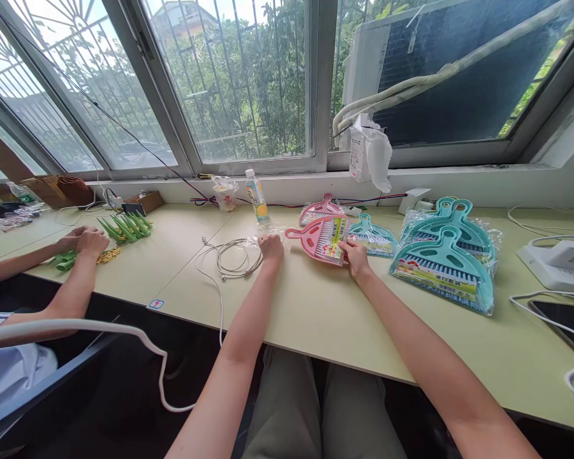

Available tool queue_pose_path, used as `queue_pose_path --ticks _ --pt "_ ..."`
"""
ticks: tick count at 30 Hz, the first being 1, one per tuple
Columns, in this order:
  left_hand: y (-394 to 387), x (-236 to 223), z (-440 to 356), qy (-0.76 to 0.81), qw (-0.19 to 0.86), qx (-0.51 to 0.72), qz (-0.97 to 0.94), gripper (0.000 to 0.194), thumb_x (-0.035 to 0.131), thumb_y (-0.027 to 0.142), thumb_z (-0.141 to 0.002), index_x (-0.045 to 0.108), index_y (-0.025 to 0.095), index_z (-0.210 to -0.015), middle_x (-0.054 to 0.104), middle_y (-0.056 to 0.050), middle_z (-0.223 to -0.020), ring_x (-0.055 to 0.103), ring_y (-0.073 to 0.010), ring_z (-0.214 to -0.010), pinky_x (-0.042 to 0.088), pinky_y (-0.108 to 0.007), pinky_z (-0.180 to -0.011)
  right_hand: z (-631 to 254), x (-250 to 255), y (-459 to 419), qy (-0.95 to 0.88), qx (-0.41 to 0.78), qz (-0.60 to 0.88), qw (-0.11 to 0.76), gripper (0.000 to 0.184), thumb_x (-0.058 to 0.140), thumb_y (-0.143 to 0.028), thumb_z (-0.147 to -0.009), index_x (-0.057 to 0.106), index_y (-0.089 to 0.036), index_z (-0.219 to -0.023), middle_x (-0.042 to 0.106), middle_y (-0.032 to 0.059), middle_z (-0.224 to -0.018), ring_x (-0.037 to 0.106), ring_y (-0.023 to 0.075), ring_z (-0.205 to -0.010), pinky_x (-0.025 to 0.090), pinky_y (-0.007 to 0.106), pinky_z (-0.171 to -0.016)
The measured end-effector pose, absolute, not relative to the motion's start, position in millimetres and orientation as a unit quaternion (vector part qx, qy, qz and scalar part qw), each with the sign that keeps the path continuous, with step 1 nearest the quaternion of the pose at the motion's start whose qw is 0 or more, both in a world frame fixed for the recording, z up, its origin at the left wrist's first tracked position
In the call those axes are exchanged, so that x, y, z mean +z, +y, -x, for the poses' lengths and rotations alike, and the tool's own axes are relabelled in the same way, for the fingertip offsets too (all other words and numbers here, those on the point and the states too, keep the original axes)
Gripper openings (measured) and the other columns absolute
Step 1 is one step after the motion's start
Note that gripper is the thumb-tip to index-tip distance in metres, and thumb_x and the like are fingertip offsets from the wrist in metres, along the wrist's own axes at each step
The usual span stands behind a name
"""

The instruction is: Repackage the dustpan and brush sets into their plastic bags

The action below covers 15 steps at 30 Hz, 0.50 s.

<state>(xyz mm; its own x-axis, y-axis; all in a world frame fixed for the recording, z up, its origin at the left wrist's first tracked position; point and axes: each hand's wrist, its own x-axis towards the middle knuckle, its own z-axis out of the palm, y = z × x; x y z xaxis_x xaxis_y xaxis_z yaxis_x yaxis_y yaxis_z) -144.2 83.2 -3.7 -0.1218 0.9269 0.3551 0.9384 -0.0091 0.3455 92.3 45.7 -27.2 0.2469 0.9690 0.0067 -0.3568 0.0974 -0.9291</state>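
Note:
My right hand [356,258] grips the lower right edge of a pink dustpan and brush set [318,239], its handle pointing left and a printed card around its bristles. To the left, my left hand [271,250] is closed, with clear plastic film [278,231] showing around its fingers. Behind the held set lies another pink set [321,209]. A teal dustpan and brush set [370,236] rests just beyond my right hand. Farther right, several wrapped teal sets [442,271] are piled together.
A coiled cable [239,258] lies left of my left hand, and a drink bottle [257,196] stands behind it. At right are a white power strip [557,264] and a phone [567,325]. A co-worker's hands [83,242] handle green items at far left.

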Motion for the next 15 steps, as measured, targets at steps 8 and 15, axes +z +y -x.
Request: queue_pose_path --ticks 8,15 --pt "75.5 2.3 137.5 -0.663 0.144 -0.349 0.647 0.033 0.039 0.026 -0.095 0.071 0.018 -0.099 0.071 -0.013 -0.092 0.06 -0.0269 -0.096 0.033 -0.041 -0.095 -88.0 -25.1 44.2 -0.335 0.522 0.438 0.651 0.021 0.075 -0.026 -0.061 0.069 -0.017 -0.078 0.073 0.0043 -0.075 0.068 0.0192 -0.064 0.057 0.03 -0.054" --pt "67.8 5.9 124.8 -0.561 0.147 -0.419 0.698 0.029 0.044 0.023 -0.093 0.07 0.023 -0.106 0.072 -0.01 -0.102 0.059 -0.0267 -0.102 0.025 -0.045 -0.108 -77.5 -26.1 42.5 -0.314 0.531 0.412 0.671 0.023 0.075 -0.028 -0.063 0.068 -0.018 -0.082 0.072 0.0023 -0.079 0.067 0.0147 -0.065 0.056 0.024 -0.055"
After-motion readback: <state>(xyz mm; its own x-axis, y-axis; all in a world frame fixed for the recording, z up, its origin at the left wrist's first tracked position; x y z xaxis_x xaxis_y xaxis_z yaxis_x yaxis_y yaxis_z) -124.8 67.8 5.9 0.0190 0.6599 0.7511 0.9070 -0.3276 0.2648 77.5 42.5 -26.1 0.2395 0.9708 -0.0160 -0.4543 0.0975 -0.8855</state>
